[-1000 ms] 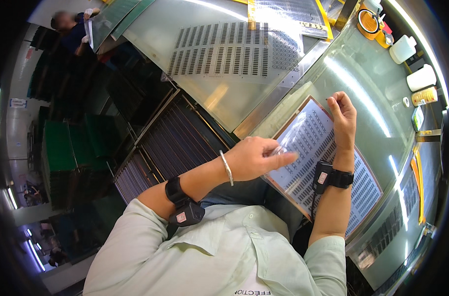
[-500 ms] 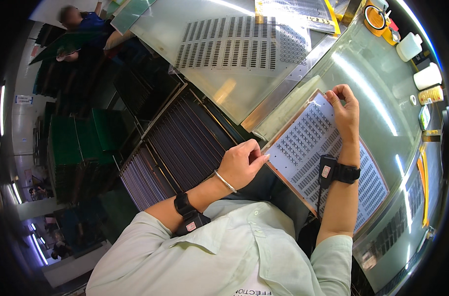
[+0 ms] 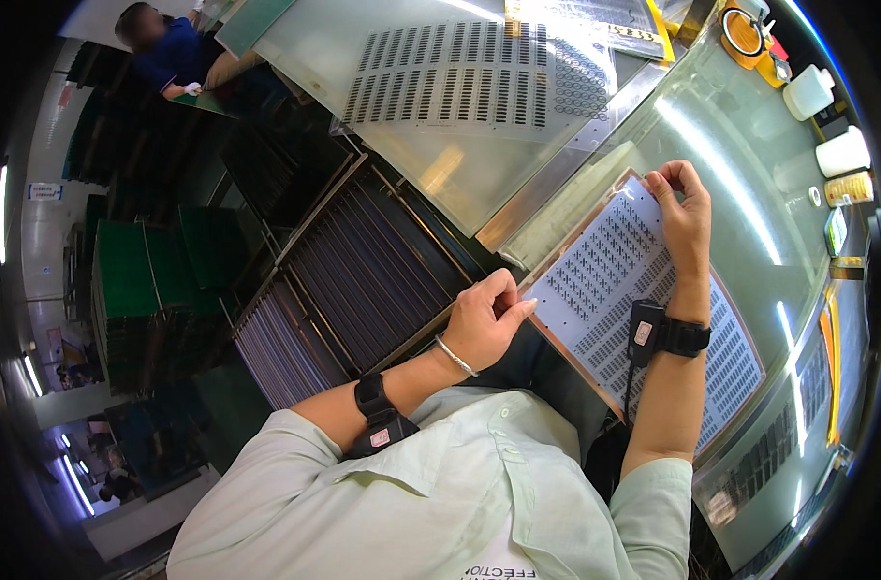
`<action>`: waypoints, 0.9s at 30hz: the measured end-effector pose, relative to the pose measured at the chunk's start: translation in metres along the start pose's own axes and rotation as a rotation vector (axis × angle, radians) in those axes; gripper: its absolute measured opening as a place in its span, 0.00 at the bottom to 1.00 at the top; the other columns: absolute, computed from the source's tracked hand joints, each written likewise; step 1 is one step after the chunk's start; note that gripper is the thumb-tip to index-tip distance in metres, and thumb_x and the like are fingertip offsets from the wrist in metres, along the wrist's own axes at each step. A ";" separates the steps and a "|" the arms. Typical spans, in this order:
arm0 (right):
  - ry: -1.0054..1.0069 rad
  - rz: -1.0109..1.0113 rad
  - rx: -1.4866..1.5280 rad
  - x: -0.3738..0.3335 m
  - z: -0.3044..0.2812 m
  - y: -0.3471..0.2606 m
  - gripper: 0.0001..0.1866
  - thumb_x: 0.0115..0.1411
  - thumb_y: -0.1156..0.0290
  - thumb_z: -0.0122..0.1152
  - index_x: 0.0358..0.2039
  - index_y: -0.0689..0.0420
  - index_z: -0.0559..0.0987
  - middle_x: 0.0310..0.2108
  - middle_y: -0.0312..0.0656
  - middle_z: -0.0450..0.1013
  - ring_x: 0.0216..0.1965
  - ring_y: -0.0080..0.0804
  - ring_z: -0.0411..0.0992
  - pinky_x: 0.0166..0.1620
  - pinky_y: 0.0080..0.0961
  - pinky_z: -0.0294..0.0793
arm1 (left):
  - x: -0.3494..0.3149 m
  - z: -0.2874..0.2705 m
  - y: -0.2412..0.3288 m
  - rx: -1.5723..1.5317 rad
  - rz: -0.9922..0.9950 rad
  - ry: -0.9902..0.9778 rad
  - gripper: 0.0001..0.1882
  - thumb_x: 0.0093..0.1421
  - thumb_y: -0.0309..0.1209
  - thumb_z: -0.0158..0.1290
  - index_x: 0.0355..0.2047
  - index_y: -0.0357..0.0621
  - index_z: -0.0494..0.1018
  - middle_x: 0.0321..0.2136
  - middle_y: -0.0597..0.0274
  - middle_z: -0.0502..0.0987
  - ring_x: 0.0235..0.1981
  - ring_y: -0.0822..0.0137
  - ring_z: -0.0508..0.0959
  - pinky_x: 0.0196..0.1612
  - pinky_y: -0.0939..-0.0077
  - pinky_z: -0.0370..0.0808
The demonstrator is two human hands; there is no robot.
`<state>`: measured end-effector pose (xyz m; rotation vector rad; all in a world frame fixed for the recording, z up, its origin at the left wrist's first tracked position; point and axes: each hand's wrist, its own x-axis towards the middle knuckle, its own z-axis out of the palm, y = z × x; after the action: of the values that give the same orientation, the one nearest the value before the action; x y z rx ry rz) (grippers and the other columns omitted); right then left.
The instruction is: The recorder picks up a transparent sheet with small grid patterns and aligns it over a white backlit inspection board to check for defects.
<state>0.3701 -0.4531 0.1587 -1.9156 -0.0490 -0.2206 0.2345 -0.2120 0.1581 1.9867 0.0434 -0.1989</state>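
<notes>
A copper-edged panel lies slanted in front of me, and a pale film sheet (image 3: 595, 253) printed with rows of small black marks covers it. At the sheet's far corner, my right hand (image 3: 687, 217) is closed, thumb and forefinger pinching the edge. My left hand (image 3: 484, 321) is also closed, thumb against curled fingers, right beside the near left corner; whether anything is between those fingertips is hidden. My right forearm passes over the middle of the sheet and hides part of it.
A glass-like worktop (image 3: 721, 184) lies under the panel. Left of it stands a rack (image 3: 363, 271) of upright dark panels. Beyond is a large translucent plate (image 3: 411, 159) with dark patterns. White bottles (image 3: 810, 94) and tape rolls (image 3: 742, 34) line the right edge. A co-worker (image 3: 175, 58) is at far left.
Both hands have shifted slightly, the left one a little to the right and down. My right hand stays at the far corner. The co-worker's arm and the board there have lowered.
</notes>
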 end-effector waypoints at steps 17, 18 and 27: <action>0.100 -0.044 -0.648 0.000 0.011 -0.016 0.08 0.47 0.68 0.65 0.25 0.54 0.75 0.27 0.35 0.68 0.35 0.33 0.65 0.44 0.29 0.59 | 0.001 -0.006 -0.001 -0.412 -0.409 -0.285 0.13 0.60 0.36 0.53 0.26 0.37 0.71 0.17 0.64 0.74 0.16 0.78 0.73 0.20 0.87 0.69; 0.080 0.025 -0.665 0.000 0.010 -0.019 0.07 0.47 0.68 0.64 0.25 0.54 0.75 0.27 0.35 0.69 0.35 0.33 0.66 0.44 0.29 0.59 | 0.001 -0.005 -0.001 -0.414 -0.409 -0.290 0.13 0.60 0.36 0.53 0.26 0.37 0.71 0.17 0.64 0.74 0.16 0.78 0.73 0.20 0.87 0.69; -0.018 -0.372 -0.739 -0.017 0.000 -0.023 0.11 0.49 0.78 0.55 0.35 0.57 0.78 0.31 0.37 0.69 0.34 0.33 0.66 0.39 0.25 0.62 | 0.003 -0.009 0.000 -0.417 -0.432 -0.321 0.14 0.59 0.36 0.53 0.24 0.37 0.71 0.16 0.64 0.74 0.17 0.77 0.74 0.20 0.87 0.70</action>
<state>0.3500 -0.4432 0.1772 -2.6362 -0.3827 -0.5258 0.2384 -0.2035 0.1612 1.4906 0.2844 -0.7256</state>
